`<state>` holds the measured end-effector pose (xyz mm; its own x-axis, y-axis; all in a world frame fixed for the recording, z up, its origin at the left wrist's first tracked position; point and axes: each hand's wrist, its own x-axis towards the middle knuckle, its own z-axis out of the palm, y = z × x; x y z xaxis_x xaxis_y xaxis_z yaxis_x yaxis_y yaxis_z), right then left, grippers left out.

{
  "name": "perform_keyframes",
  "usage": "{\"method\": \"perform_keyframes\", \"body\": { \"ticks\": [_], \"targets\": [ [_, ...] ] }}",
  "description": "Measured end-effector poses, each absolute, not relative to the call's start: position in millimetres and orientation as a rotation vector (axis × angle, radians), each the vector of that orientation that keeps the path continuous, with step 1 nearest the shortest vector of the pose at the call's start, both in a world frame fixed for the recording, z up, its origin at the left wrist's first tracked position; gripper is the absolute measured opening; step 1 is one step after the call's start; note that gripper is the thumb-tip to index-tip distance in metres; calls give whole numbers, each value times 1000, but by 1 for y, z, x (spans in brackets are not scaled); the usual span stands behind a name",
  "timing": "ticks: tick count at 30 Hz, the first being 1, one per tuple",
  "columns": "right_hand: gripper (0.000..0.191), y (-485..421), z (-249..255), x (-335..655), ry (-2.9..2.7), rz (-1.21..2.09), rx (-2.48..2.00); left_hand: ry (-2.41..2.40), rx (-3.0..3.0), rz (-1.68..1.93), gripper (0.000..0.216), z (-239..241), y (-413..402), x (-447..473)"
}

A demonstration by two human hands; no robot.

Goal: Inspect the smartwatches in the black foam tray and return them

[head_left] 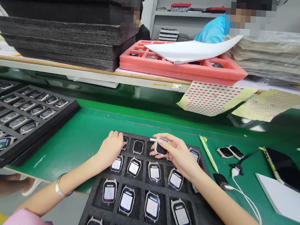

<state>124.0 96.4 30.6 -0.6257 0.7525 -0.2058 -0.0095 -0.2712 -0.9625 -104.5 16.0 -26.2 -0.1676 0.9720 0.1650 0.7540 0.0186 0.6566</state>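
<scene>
A black foam tray point(144, 194) holds smartwatch faces without straps in square pockets, several with lit white screens. Between the thumb and fingers of my right hand point(179, 154) is a smartwatch point(161, 146), raised over the back row and tilted. My left hand point(112, 149) is curled at the tray's back left corner, its thumb against a dark-screened smartwatch point(125, 143) in the corner pocket. That hand partly covers this watch. Beside it sits another dark smartwatch point(138, 147). My right forearm hides some pockets on the right side.
Another foam tray of watches point(31, 118) lies left. To the right are a green pen point(208, 153), two watches point(230, 151), a phone point(287, 168), a white cable point(246, 198) and a white box point(282, 200). The shelf above carries black foam point(63, 27) and a pink tray point(181, 70). Two people are beyond.
</scene>
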Motion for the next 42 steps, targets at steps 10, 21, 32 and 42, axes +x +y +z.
{"method": "perform_keyframes", "body": {
  "ticks": [10,21,32,42],
  "targets": [
    [40,103,24,134,-1382,2061,-862,1345,1213,1227,29,0,22,-102],
    [32,97,25,139,-1486,2018,-763,962,824,1357,38,12,31,-64],
    [39,101,21,140,-1565,2055,-658,1353,1290,1300,35,-3,21,-68],
    [39,98,18,140,-1435,2169,-634,1407,1419,1260,39,-9,16,-66]
  ]
}}
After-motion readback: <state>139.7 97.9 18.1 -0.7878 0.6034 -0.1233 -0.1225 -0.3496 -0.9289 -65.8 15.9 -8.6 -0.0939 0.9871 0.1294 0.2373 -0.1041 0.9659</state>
